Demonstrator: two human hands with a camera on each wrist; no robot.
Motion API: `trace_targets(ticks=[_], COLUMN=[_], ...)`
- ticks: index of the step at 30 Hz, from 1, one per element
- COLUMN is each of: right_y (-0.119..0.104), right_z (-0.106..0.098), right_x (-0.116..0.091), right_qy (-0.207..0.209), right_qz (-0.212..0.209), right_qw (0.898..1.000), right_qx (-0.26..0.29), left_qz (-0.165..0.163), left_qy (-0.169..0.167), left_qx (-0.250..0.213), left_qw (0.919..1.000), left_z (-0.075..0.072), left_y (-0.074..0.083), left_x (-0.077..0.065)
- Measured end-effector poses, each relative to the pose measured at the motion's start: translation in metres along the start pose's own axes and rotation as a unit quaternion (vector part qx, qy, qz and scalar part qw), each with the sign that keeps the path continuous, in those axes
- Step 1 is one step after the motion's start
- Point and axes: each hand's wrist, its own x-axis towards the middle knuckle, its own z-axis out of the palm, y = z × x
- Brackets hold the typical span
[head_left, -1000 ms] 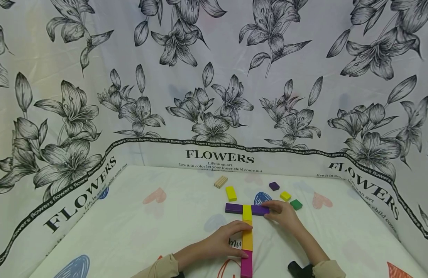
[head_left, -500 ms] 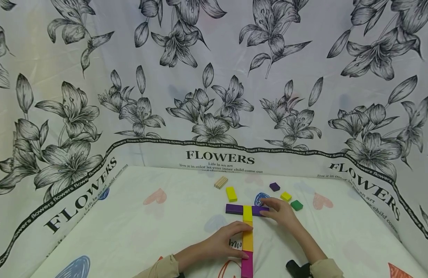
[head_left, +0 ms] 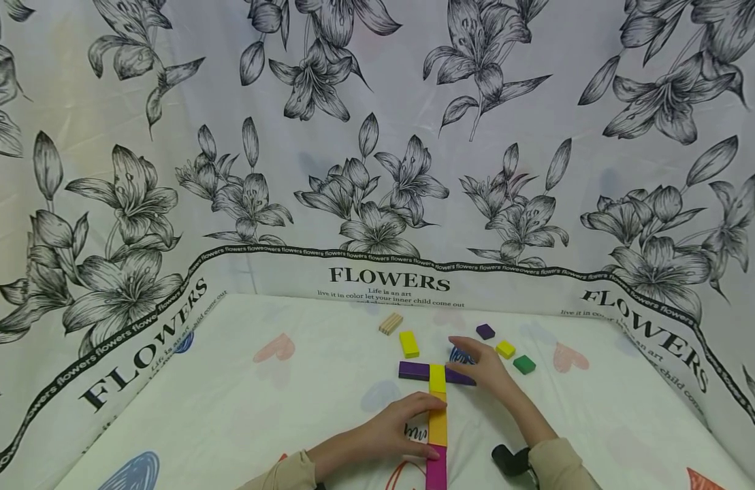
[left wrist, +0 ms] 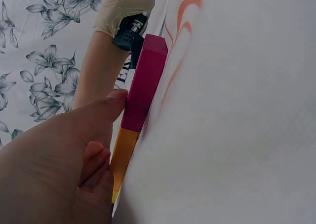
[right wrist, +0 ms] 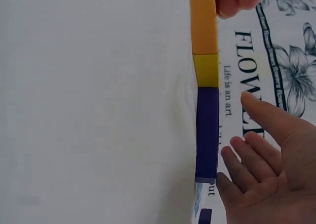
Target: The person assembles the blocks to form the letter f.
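On the desk [head_left: 230,388], the step in hand looks like aligning a T: the magenta block [head_left: 436,468] lies toward the near edge, the orange block [head_left: 438,429] and yellow block [head_left: 437,378] run toward the far edge, and the left purple block [head_left: 414,371] and right purple block [head_left: 461,379] flank the yellow. The left hand [head_left: 386,432] spreads thumb and index wide, touching magenta and orange; the right hand [head_left: 490,371], fingers loose and apart, is at the right purple block, contact unclear. Straightening that seemingly askew block calls for a light nudge.
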Motion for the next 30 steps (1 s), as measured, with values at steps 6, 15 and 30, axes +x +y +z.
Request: trace_targets(ticks=[6, 15, 30], right_y=[-0.005, -0.011, -0.016], right_z=[0.006, 0.011, 0.017], right_x=[0.011, 0.023, 0.039], right_qy=[-0.027, -0.052, -0.114], right_qz=[-0.013, -0.027, -0.042], right_qw=[1.000, 0.998, 0.992], right_qx=[0.002, -0.016, -0.023], left_qz=[0.005, 0.033, 0.021], left_qy=[-0.001, -0.002, -0.002], left_qx=[0.001, 0.008, 0.008], left_qw=[1.0000, 0.9994, 0.9998], left_z=[0.000, 0.000, 0.000], left_y=[0.000, -0.004, -0.003], left_x=[0.000, 0.001, 0.001])
